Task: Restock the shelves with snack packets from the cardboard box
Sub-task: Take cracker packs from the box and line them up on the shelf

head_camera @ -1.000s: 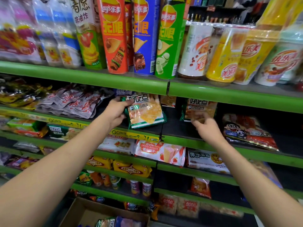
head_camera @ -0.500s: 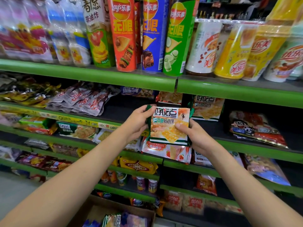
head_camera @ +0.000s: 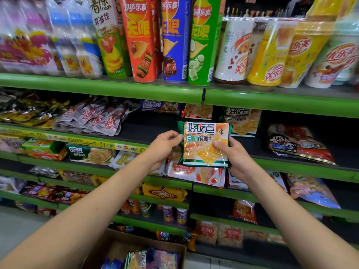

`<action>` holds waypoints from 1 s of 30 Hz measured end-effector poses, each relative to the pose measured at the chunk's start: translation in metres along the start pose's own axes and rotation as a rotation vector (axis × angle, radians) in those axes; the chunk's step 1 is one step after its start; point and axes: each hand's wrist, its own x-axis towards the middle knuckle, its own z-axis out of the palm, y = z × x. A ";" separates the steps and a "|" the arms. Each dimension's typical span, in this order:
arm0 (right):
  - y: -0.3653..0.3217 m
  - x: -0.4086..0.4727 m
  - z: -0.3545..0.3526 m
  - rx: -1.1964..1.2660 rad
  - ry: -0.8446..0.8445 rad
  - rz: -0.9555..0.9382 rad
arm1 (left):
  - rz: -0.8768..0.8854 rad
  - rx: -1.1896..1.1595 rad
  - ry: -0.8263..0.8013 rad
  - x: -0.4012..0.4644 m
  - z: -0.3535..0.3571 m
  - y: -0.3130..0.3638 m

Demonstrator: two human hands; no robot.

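Note:
I hold a green and orange biscuit packet (head_camera: 204, 140) upright in front of the second shelf (head_camera: 291, 167). My left hand (head_camera: 163, 148) pinches its left edge. My right hand (head_camera: 233, 158) grips its right side, thumb across the front. A matching packet (head_camera: 242, 121) stands at the back of that shelf, just to the right. The cardboard box (head_camera: 116, 247) sits on the floor below, with several packets (head_camera: 151, 259) inside.
Crisp tubes (head_camera: 141, 39) and drink cups (head_camera: 272, 51) line the top green shelf (head_camera: 116, 90). Grey pouches (head_camera: 97, 119) lie left on the second shelf, a red bag (head_camera: 299, 144) right. Lower shelves hold wafers (head_camera: 196, 173) and small tins (head_camera: 174, 214).
My left hand drew the packet off the shelf towards me, and my right hand left the other packet and took hold of its right side. The packet now stands more upright.

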 end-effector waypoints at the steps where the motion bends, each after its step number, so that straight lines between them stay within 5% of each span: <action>1: 0.000 -0.001 -0.001 0.002 0.006 -0.004 | 0.009 0.020 0.000 -0.001 0.002 -0.001; 8: -0.001 -0.007 -0.005 -0.024 0.039 -0.084 | 0.083 0.211 0.089 -0.004 0.000 -0.002; 30: 0.004 -0.005 -0.009 -0.068 0.075 -0.079 | 0.073 0.236 0.093 0.000 -0.004 -0.003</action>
